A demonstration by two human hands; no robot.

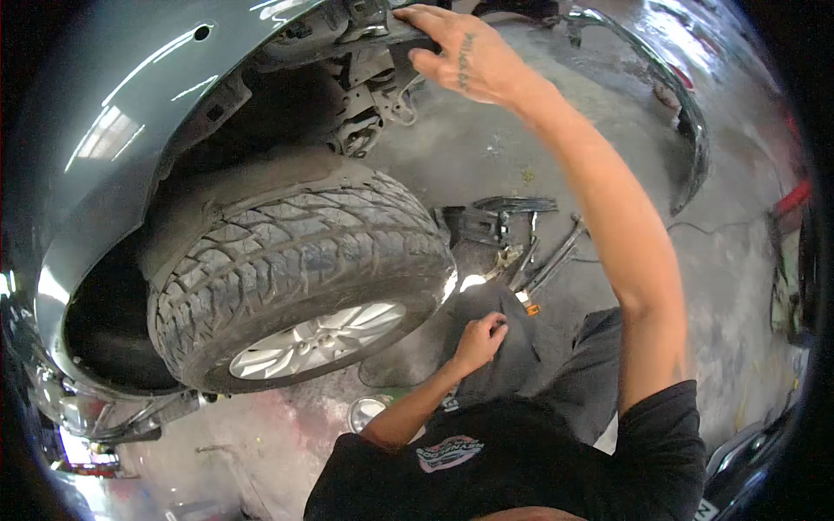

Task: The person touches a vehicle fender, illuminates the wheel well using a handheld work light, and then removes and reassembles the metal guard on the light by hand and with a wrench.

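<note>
Work at the exposed metal mount (365, 24), beside the front end of the dark fender (113, 130), is judged to be in hand, probably steadying or checking by feel. The mount is being met at the fingertips of the right hand (467, 56); its fingers are being held spread, thumb apart, and no pinch is being shown. Well below that grip, the left hand (476, 343) is being rested by a trouser leg (521, 339), fingers curled; whether anything is being pinched there cannot be told. The tyre (295, 243) is lying below and left of the right hand, loose parts (512, 207) directly below it on the floor. Next, firmer finger placement on the mount is probably being called for, bare edges being avoided.
</note>
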